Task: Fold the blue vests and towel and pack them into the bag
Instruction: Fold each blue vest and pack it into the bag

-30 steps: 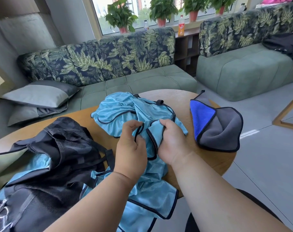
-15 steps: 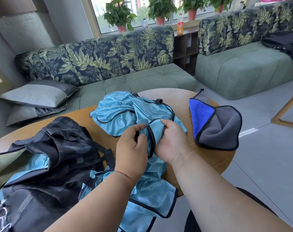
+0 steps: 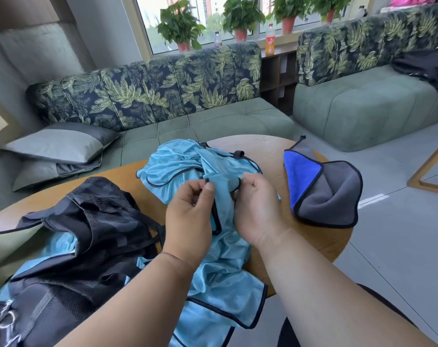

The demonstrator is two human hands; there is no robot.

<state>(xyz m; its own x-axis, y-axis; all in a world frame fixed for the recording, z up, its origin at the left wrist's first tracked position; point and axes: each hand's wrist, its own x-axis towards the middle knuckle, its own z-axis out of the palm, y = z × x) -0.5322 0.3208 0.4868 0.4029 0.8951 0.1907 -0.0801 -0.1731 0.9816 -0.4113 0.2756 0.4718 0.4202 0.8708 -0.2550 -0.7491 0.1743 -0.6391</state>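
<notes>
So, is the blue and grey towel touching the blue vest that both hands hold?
Apart. In the head view a strip of bare table shows between the towel and the vest, which the left hand and right hand pinch.

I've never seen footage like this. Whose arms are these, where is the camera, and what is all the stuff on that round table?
There is no machine here: a person wears a wide-angle camera on the head, looking down at their own arms. The left hand and right hand each pinch the black-trimmed edge of a light blue mesh vest, which lies crumpled on the round wooden table. To the right lies a blue and grey towel, loosely folded. To the left sits a black mesh bag with more light blue fabric beneath it. Behind are green sofas and potted plants at the window.
</notes>
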